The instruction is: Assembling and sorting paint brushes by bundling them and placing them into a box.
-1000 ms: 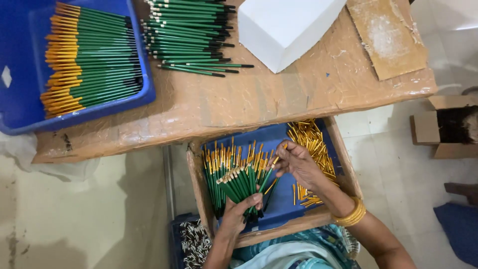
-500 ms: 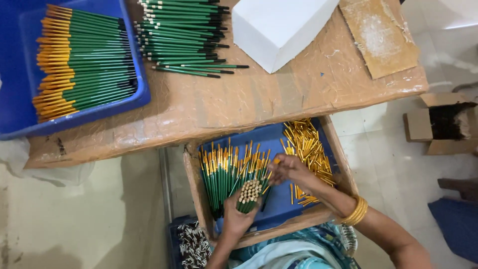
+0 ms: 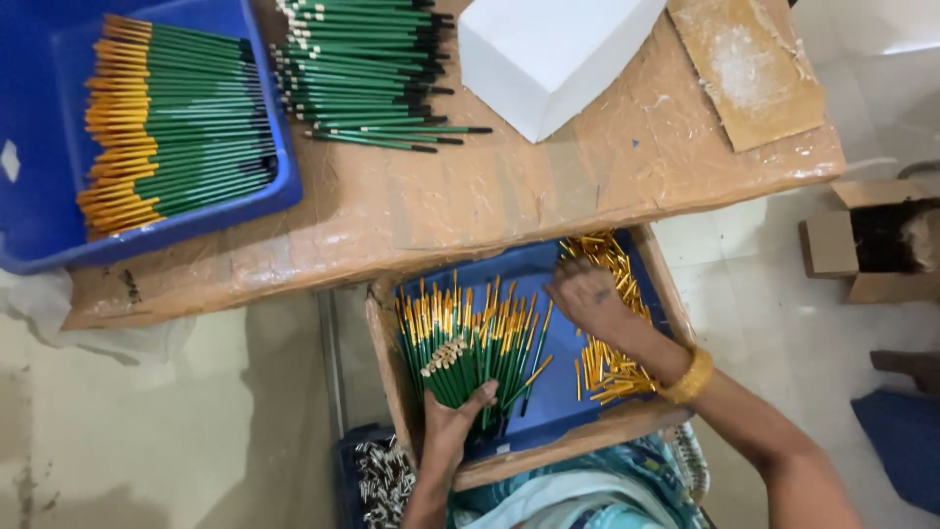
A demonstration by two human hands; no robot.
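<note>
A wooden tray (image 3: 387, 372) with a blue lining rests on my lap, below the table edge. My left hand (image 3: 452, 423) grips the lower ends of a fanned bunch of green pencils (image 3: 470, 343); most of them carry gold caps. My right hand (image 3: 587, 299), with a gold bangle at the wrist, reaches palm down into a pile of loose gold caps (image 3: 612, 367) along the tray's right side. Its fingertips are hidden among the caps, so I cannot see whether it has picked any up.
A taped cardboard tabletop (image 3: 470, 206) carries a blue bin (image 3: 39, 206) of capped green pencils, a loose heap of uncapped green pencils (image 3: 362, 73), a white box (image 3: 553, 54) and a brown board (image 3: 749, 69). An open carton (image 3: 876, 240) stands on the floor at right.
My right hand has moved from beside the pencil bunch up and to the right, onto the pile of gold caps. My left hand has kept its hold on the bunch.
</note>
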